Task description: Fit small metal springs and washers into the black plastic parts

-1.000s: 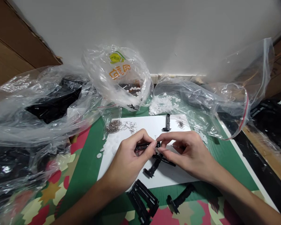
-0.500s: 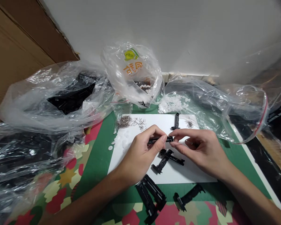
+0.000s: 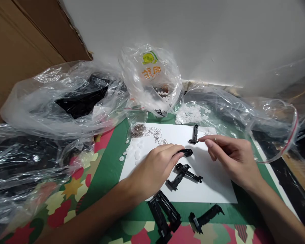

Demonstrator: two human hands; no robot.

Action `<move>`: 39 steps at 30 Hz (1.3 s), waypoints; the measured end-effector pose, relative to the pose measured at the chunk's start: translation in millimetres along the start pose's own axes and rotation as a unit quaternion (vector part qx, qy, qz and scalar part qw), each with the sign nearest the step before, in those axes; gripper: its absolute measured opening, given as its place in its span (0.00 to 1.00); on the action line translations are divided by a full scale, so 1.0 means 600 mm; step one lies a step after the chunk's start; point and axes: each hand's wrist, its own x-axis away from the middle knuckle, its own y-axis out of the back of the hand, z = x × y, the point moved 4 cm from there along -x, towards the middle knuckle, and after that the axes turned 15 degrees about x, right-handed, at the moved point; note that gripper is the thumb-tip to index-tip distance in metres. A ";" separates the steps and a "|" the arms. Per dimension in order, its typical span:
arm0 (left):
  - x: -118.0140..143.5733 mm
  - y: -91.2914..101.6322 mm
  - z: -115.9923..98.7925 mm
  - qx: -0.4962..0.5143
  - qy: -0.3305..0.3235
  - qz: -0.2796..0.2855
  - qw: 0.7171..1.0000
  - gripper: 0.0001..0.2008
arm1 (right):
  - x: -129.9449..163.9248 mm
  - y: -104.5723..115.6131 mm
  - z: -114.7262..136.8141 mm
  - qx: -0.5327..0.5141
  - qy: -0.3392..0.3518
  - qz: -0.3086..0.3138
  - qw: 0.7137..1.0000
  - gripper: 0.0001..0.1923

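While left hand (image 3: 156,166) pinches black bar (image 3: 186,152), second bar (image 3: 195,133) lies twelve-to-six nearer right hand (image 3: 236,158), ten o'clock from narrowly parted fingertips.

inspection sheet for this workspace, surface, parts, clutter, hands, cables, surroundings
surface: white sheet over a green area with a patterned border
job's things: one black part in hand; a crossed pair on the sheet; small wire pieces and white discs near its far left
clutter: printed clear bag at the back; small white pieces beside it
hands: left hand grips the black part; right hand has its fingertips by an upper black part, contact unclear
cables: nothing seen for certain
surroundings: pale wall behind, brown cardboard at left
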 end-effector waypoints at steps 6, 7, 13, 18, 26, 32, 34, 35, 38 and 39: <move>-0.002 0.000 -0.005 -0.030 -0.012 0.012 0.999 0.14 | 0.007 -0.002 0.006 -0.088 0.106 -0.046 0.989 0.20; -0.001 -0.001 -0.004 -0.038 -0.010 0.016 0.999 0.15 | 0.007 -0.002 0.011 -0.068 0.126 -0.046 0.989 0.20; 0.004 -0.008 -0.004 -0.075 -0.033 0.037 0.996 0.17 | 0.007 -0.010 0.013 0.017 0.150 -0.050 0.987 0.20; 0.004 -0.008 -0.008 -0.098 -0.054 0.039 0.993 0.16 | 0.009 -0.016 0.004 -0.012 0.213 -0.071 0.974 0.18; 0.003 -0.007 -0.008 -0.123 -0.050 0.053 0.990 0.15 | 0.017 -0.021 0.003 0.081 0.231 -0.079 0.966 0.14; 0.003 -0.010 -0.005 -0.103 -0.048 0.055 0.992 0.12 | 0.018 -0.025 0.011 0.117 0.241 -0.067 0.961 0.13; 0.003 -0.010 -0.004 -0.091 -0.044 0.051 0.994 0.11 | 0.018 -0.024 0.012 0.117 0.243 -0.070 0.960 0.12; 0.003 -0.010 -0.003 -0.087 -0.042 0.049 0.994 0.11 | 0.018 -0.024 0.013 0.120 0.244 -0.072 0.960 0.11; 0.002 -0.010 -0.001 -0.083 -0.039 0.046 0.995 0.11 | 0.017 -0.024 0.017 0.132 0.255 -0.076 0.955 0.09; 0.002 -0.010 -0.001 -0.085 -0.036 0.045 0.995 0.10 | 0.017 -0.025 0.019 0.135 0.261 -0.075 0.953 0.08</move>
